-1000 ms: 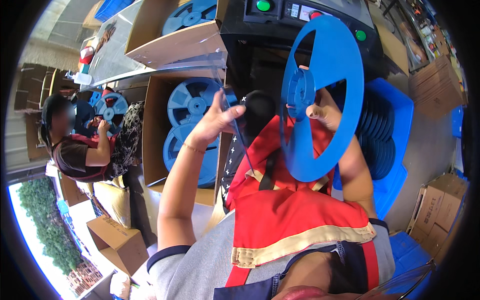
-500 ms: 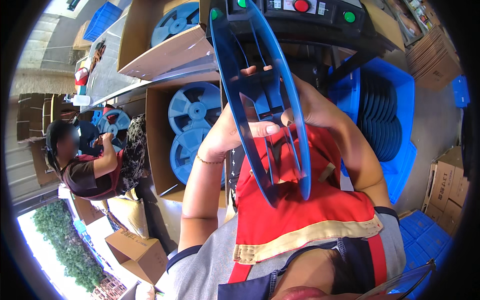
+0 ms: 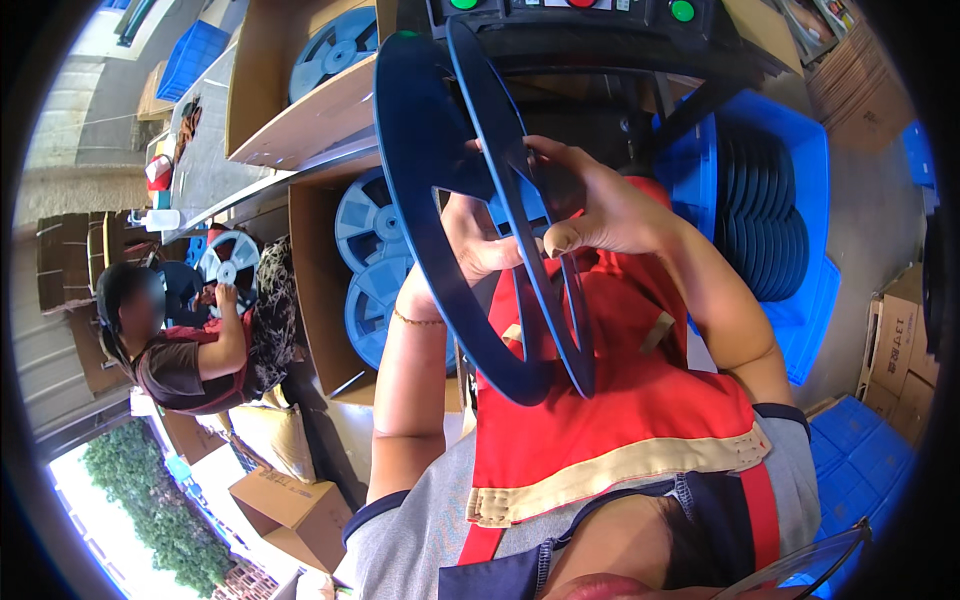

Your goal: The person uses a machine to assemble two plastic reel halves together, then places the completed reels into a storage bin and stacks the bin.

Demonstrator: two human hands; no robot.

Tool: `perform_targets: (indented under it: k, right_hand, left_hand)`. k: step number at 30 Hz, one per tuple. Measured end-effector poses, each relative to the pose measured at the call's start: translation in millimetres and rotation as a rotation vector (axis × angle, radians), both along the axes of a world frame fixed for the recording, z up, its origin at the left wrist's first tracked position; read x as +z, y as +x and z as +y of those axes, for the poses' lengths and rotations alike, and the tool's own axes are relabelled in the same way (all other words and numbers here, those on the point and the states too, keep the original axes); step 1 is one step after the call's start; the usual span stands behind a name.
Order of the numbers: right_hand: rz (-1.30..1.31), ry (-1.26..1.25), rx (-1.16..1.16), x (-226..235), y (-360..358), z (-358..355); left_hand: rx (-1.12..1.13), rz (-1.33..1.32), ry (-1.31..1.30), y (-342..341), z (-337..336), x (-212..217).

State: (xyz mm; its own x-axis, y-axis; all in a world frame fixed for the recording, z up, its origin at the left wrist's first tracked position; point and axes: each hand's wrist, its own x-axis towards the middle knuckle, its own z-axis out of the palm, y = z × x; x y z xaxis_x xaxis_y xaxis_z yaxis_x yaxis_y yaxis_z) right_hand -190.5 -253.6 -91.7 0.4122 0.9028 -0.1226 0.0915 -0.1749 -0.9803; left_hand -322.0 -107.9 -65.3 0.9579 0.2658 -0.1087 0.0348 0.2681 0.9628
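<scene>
I see a large dark-blue plastic reel with two thin flanges (image 3: 490, 220) held up edge-on in front of the chest, close under the head camera, so both flanges show as narrow arcs with the gap between them facing me. That edge-on hold looks to me like a way of getting at the hub between the flanges. The left hand (image 3: 470, 245) sits inside that gap, its fingers (image 3: 492, 262) curled around the hub area from the left, closed on the reel. The right hand (image 3: 610, 205) comes over from the other side, its fingers (image 3: 560, 238) bent and pressed on the outer flange, thumb tip down, so the reel is pinched between both hands and cannot tip.

Behind the reel is a black machine front with green and red round buttons (image 3: 570, 10). To the right a blue plastic crate (image 3: 790, 160) holds a row of dark reels standing on edge. To the left an open cardboard box (image 3: 310, 280) holds lighter blue reels (image 3: 370, 260) lying flat, within arm's reach. Farther left a seated co-worker (image 3: 190, 350) handles another reel beside a grey worktop (image 3: 210, 160).
</scene>
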Motion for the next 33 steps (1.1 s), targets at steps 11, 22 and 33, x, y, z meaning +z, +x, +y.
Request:
perform_targets:
  k: [11,22,33]
  right_hand:
    - [0.152,0.093,-0.046,-7,-9,-1]
    - [0.147,0.037,-0.034,-2,-12,-1]
    - [0.074,0.091,-0.006,-17,-12,-4]
  left_hand:
    - [-0.026,-0.023,0.016,-6,1,1]
    - [-0.082,0.026,-0.032,-13,8,-12]
    - [-0.15,0.08,-0.024,-11,8,-16]
